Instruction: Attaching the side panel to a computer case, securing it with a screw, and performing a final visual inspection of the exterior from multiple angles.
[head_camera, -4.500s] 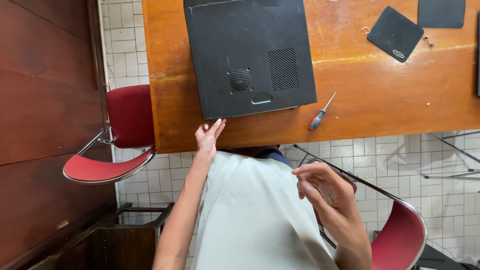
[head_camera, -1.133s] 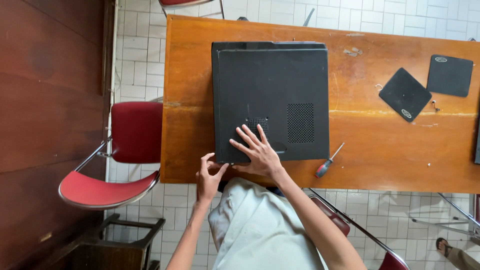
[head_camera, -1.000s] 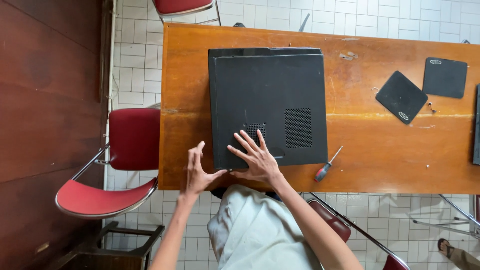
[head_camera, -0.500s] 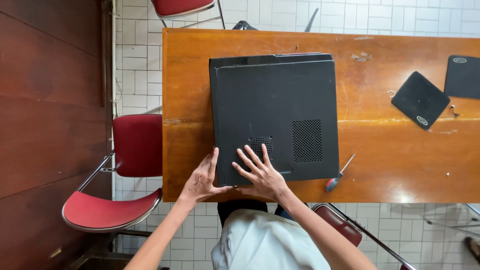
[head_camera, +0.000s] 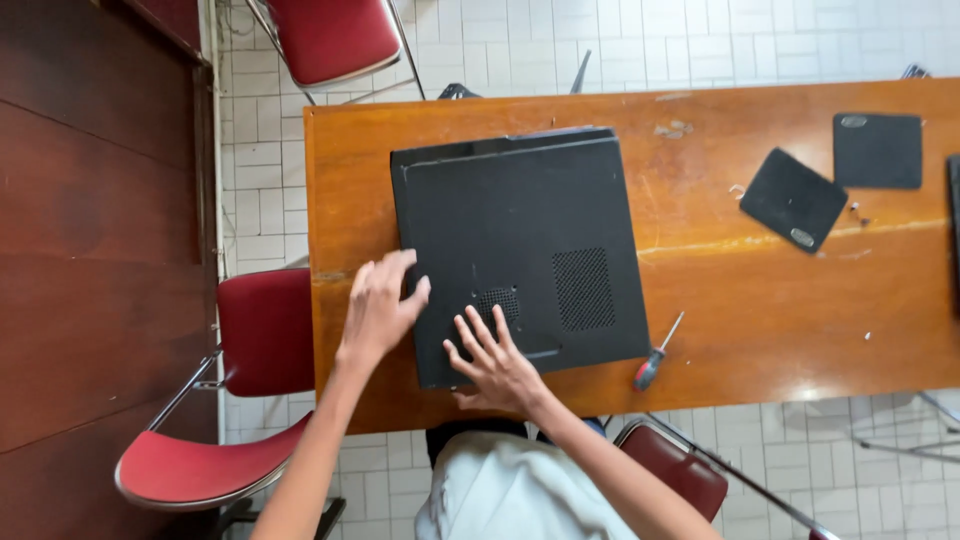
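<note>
1. Two hands rest on the black computer case (head_camera: 520, 250), which lies flat on its side on the desk (head_camera: 740, 330), nearer the left end, its near edge close to the person.
2. The left hand (head_camera: 378, 310) lies open at the case's near left edge, fingers spread over the corner, gripping nothing.
3. The right hand (head_camera: 495, 362) lies flat and open on the side panel, fingertips just short of the small round vent, grasping nothing.
4. The side panel is still on and looks closed all round, so opening the case seems not yet begun; the screwdriver (head_camera: 657, 354) lies untouched just beside the case's near right corner.
5. Two flat black pads (head_camera: 793, 200) (head_camera: 877, 150) lie well apart from the case toward the right end.
6. The desk is orange-brown wood, scuffed and scratched, on a white tiled floor (head_camera: 760, 40).
7. Red chairs with metal frames (head_camera: 240, 400) stand at the left, the far side and under the person; a dark wooden wall (head_camera: 90, 250) runs along the left.
</note>
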